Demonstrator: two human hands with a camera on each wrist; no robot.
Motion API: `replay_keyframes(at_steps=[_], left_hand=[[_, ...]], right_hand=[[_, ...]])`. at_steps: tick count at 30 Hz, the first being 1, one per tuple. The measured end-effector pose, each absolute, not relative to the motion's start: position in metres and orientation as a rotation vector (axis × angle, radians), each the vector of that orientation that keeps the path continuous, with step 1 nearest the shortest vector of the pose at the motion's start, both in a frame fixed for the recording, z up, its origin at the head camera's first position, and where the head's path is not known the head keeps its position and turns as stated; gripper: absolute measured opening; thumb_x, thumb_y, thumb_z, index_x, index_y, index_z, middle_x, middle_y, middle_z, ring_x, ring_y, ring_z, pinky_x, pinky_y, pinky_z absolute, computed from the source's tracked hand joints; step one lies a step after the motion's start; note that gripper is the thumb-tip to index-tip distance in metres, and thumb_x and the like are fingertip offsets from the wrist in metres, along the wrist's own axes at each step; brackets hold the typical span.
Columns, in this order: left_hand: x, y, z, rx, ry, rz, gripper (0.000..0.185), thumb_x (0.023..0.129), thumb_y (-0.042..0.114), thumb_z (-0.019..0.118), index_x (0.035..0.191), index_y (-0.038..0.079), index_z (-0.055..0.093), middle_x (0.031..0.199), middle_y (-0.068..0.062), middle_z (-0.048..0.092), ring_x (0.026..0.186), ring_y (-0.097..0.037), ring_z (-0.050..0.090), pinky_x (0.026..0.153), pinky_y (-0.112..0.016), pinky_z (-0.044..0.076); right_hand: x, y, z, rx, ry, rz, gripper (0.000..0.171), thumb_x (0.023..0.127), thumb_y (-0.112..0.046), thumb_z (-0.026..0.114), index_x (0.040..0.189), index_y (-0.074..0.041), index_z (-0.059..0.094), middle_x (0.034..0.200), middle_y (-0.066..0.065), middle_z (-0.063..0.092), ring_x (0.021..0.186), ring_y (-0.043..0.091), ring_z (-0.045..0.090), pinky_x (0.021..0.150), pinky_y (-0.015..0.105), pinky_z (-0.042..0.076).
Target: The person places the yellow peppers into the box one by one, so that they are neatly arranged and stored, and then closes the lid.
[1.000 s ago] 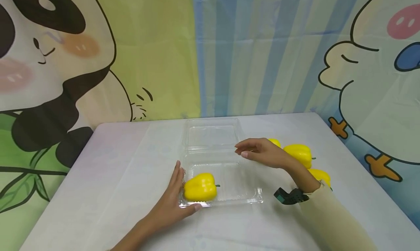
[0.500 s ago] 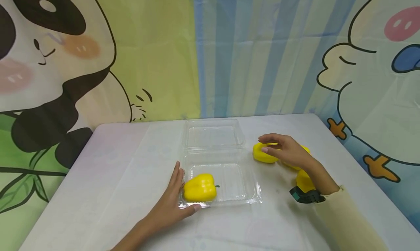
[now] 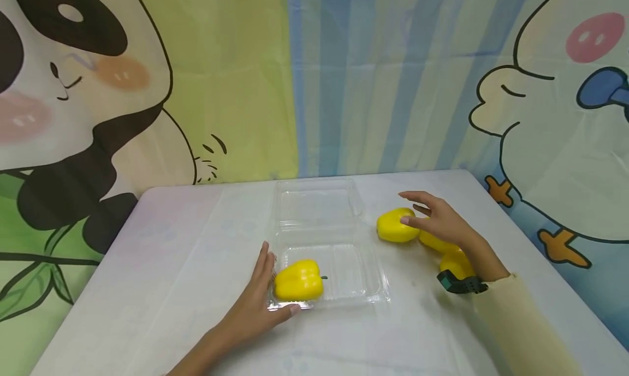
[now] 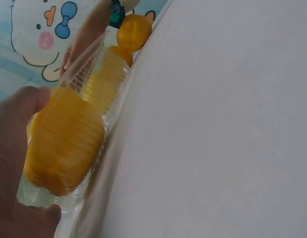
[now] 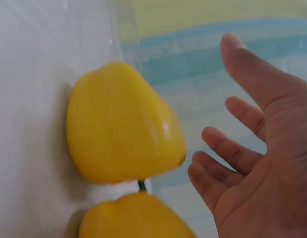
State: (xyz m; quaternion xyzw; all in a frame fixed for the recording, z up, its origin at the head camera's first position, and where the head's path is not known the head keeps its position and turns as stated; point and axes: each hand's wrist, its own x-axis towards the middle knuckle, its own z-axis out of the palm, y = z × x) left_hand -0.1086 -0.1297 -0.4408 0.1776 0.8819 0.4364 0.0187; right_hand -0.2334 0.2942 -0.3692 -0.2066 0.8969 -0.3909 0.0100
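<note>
Yellow bell peppers lie at the right of the white surface [image 3: 162, 267]: one pepper [image 3: 395, 227] sits nearest the clear plastic clamshell box [image 3: 363, 280], and two more peppers [image 3: 454, 262] lie behind the right forearm, partly hidden by it. A fourth pepper [image 3: 298, 280] lies inside the box's near tray, toward its left end, with its green stem pointing right. The box's lid [image 3: 318, 204] lies folded back flat on the surface beyond the tray. Behind the surface hangs a cartoon backdrop with a panda [image 3: 73, 92] at the left, blue stripes in the middle and a pale duck-like figure [image 3: 555, 119] at the right. No writing or label can be read anywhere. A dark band [image 3: 461, 284] sits at the right wrist, above a cream sleeve [image 3: 521, 332].

The left hand [image 3: 257, 302] rests against the tray's left front corner, fingers straight along its side and thumb laid along the front rim; it grips nothing. The right hand [image 3: 434, 218] hovers spread and relaxed over the nearest loose pepper; the right wrist view shows its fingers [image 5: 232, 151] loosely curved and apart from the pepper [image 5: 121, 124].
</note>
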Motion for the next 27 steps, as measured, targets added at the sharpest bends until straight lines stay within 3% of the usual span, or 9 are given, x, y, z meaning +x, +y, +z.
replay_keyframes(at_steps=[11, 18, 27], left_hand=[[-0.107, -0.13, -0.438, 0.525, 2.724, 1.368, 0.119, 0.075, 0.058, 0.076, 0.157, 0.015, 0.002, 0.16, 0.014, -0.016, 0.141, -0.031, 0.027, 0.108, -0.055, 0.026], [-0.107, -0.128, -0.443, 0.532, 2.722, 1.363, 0.117, 0.076, 0.05, 0.079, 0.157, 0.009, 0.006, 0.16, 0.012, -0.015, 0.136, -0.035, 0.037, 0.108, -0.056, 0.027], [-0.108, -0.128, -0.442, 0.525, 2.743, 1.341, 0.117, 0.076, 0.053, 0.079, 0.157, 0.007, 0.007, 0.16, 0.014, -0.016, 0.138, -0.033, 0.033, 0.107, -0.054, 0.028]], right_hand=[[-0.25, 0.299, -0.372, -0.599, 2.681, -1.218, 0.077, 0.088, -0.026, 0.074, 0.15, -0.005, 0.033, 0.154, 0.019, 0.031, 0.139, 0.04, 0.029, 0.11, 0.053, 0.027], [-0.251, 0.295, -0.376, -0.613, 2.641, -1.136, 0.077, 0.089, -0.026, 0.072, 0.151, -0.007, 0.032, 0.156, 0.02, 0.026, 0.138, 0.044, 0.027, 0.11, 0.058, 0.022], [-0.257, 0.298, -0.376, -0.608, 2.586, -1.075, 0.08, 0.087, -0.029, 0.074, 0.152, -0.011, 0.031, 0.151, 0.025, 0.032, 0.135, 0.043, 0.034, 0.11, 0.061, 0.022]])
